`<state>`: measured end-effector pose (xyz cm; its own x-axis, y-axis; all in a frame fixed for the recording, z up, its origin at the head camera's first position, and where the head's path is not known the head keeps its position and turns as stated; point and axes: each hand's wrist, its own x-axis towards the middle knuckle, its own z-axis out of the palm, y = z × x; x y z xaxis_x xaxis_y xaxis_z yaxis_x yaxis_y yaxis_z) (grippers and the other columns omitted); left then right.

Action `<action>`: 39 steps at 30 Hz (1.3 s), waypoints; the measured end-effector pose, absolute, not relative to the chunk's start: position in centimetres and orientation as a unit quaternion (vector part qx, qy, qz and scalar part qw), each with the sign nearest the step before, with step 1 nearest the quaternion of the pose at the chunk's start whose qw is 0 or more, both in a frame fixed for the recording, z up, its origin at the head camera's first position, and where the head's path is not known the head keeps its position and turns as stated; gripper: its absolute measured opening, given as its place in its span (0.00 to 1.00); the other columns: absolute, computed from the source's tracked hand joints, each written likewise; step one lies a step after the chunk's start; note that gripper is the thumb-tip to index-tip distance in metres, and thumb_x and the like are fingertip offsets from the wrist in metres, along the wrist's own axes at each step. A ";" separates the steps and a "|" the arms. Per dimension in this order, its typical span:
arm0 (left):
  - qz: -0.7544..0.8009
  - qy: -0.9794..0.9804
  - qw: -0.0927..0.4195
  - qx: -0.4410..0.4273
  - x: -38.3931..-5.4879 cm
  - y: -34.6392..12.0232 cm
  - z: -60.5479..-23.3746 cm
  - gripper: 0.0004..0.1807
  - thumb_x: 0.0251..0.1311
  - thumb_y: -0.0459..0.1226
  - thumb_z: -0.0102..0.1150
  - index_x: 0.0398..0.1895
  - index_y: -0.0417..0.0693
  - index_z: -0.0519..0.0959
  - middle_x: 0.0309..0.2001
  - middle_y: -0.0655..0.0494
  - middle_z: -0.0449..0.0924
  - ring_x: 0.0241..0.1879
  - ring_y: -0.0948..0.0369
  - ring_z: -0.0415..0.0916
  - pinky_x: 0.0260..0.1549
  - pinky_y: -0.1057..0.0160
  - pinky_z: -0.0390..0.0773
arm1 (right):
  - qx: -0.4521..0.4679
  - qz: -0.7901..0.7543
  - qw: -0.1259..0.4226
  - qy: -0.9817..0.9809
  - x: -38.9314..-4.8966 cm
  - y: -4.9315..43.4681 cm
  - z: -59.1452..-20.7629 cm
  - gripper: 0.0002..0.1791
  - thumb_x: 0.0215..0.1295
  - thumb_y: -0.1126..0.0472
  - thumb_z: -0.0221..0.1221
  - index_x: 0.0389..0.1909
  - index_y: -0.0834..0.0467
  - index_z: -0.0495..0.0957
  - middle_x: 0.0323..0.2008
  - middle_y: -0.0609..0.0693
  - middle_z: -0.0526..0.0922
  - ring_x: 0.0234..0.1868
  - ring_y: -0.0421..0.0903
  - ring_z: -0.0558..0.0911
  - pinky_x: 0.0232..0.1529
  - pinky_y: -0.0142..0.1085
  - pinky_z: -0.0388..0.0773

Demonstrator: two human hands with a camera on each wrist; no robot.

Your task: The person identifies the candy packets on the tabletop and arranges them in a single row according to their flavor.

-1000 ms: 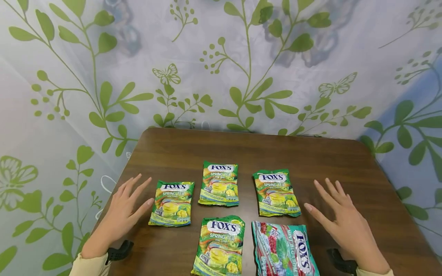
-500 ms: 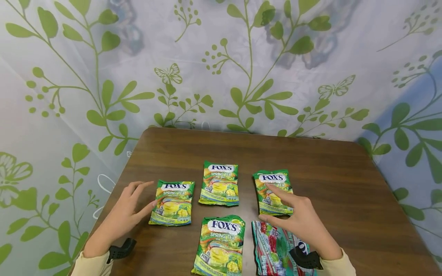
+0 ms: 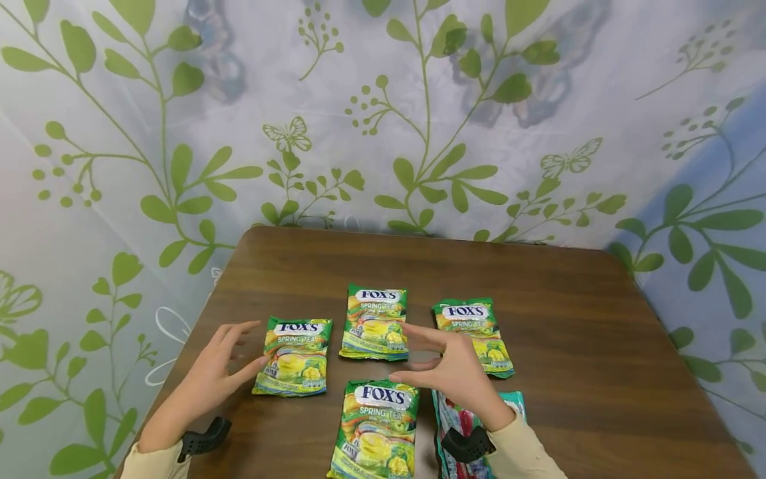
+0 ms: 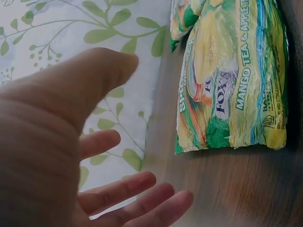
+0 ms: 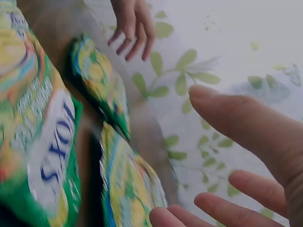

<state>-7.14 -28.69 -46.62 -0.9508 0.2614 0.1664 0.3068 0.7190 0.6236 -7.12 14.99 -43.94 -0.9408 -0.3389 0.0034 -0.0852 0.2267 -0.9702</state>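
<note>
My left hand (image 3: 206, 376) is beside the left green Fox's Spring Tea candy bag (image 3: 293, 359), fingers spread and relaxed, holding nothing. In the left wrist view that candy bag (image 4: 232, 85) lies apart from my thumb. My right hand (image 3: 455, 372) hovers above the gap between the back-middle candy bag (image 3: 374, 322) and the front-middle candy bag (image 3: 375, 432). Its fingers are loosely bent with nothing between them; whether a fingertip touches a bag I cannot tell. The right wrist view shows the front-middle candy bag (image 5: 47, 146) close by, blurred.
Behind my right hand lies another green candy bag (image 3: 479, 326), partly covered. A teal Fox's candy bag (image 3: 457, 426) sits under my right forearm, mostly hidden. All lie on a brown wooden table (image 3: 568, 319). A leaf-patterned cloth (image 3: 335, 120) hangs behind the table's far edge.
My right hand has swept left from the table's right side, past the right green bag, to the middle bags. My left hand's fingers have bent slightly near the left bag. The bags keep their places.
</note>
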 end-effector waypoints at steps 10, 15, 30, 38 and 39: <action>-0.386 -0.907 0.017 -0.168 -7.4 -28.9 -47.0 0.36 0.69 0.39 0.77 0.76 0.40 0.72 0.60 0.38 0.76 0.45 0.51 0.83 0.38 0.59 0.87 | -0.169 -0.617 0.127 0.758 -8.8 10.1 -45.0 0.41 0.60 0.56 0.83 0.74 0.46 0.80 0.72 0.59 0.80 0.60 0.63 0.87 0.47 0.45 0.90; -0.402 -0.903 -0.013 -0.149 -7.5 -28.8 -47.1 0.37 0.70 0.41 0.76 0.76 0.40 0.71 0.62 0.36 0.76 0.47 0.50 0.83 0.39 0.61 0.88 | -0.165 -0.610 0.135 0.763 -9.4 7.6 -45.8 0.39 0.61 0.56 0.83 0.73 0.55 0.81 0.71 0.54 0.81 0.58 0.60 0.89 0.55 0.53 0.87; -0.426 -0.893 -0.064 -0.130 -8.6 -28.4 -48.6 0.37 0.70 0.44 0.77 0.76 0.42 0.71 0.55 0.45 0.80 0.43 0.59 0.82 0.38 0.63 0.86 | -0.109 -0.599 0.122 0.784 -9.9 1.7 -47.3 0.34 0.59 0.69 0.81 0.68 0.63 0.83 0.58 0.67 0.85 0.36 0.46 0.92 0.32 0.36 0.87; -0.415 -0.897 -0.064 -0.136 -8.4 -28.2 -48.7 0.38 0.70 0.43 0.76 0.76 0.37 0.71 0.52 0.45 0.78 0.40 0.61 0.80 0.37 0.63 0.85 | -0.081 -0.558 0.123 0.817 -9.1 -0.7 -46.8 0.32 0.58 0.66 0.83 0.64 0.63 0.86 0.59 0.67 0.85 0.28 0.42 0.89 0.29 0.35 0.86; -0.414 -0.897 -0.061 -0.140 -8.5 -28.1 -48.8 0.38 0.70 0.43 0.77 0.75 0.37 0.71 0.51 0.45 0.77 0.39 0.61 0.79 0.37 0.63 0.85 | -0.081 -0.554 0.122 0.819 -9.1 -0.9 -46.8 0.32 0.58 0.66 0.83 0.64 0.63 0.86 0.59 0.67 0.85 0.27 0.41 0.88 0.29 0.35 0.85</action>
<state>-8.45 -28.09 -48.76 -0.9535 0.3013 0.0055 0.1997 0.6181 0.7603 -9.08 -0.88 -46.83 -0.9573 -0.2675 -0.1096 0.0023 0.3720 -0.9282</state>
